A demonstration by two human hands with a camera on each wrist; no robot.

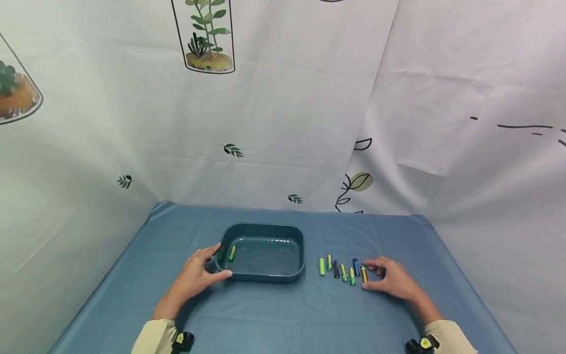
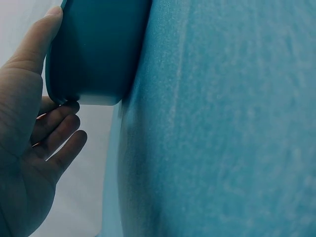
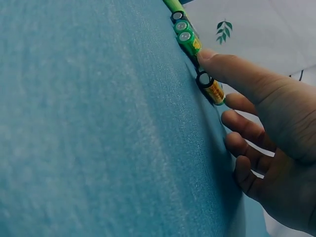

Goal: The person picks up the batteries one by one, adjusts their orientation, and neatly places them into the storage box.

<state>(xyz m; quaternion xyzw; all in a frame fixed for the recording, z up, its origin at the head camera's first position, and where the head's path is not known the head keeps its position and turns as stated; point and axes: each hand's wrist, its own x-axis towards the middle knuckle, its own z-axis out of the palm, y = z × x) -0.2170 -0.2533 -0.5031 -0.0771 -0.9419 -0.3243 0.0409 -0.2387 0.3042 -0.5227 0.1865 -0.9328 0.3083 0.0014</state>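
My left hand (image 1: 194,275) holds the left end of a dark teal rectangular dish (image 1: 269,278), thumb on the near rim and fingers around the corner. In the left wrist view, the thumb lies along the rim of the dish (image 2: 98,49). One green battery (image 1: 232,253) lies inside, near the dish's left wall. My right hand (image 1: 393,279) is low over a black-and-gold battery (image 1: 364,274), thumb by its near end and fingertips by its far end. In the right wrist view, the gold battery (image 3: 213,90) rests on the cloth between thumb and fingers.
Several green and dark batteries (image 1: 344,273) lie in a loose row between the dish and my right hand. A blue cloth (image 1: 283,319) covers the table. White printed fabric (image 1: 283,123) hangs behind and at the sides.
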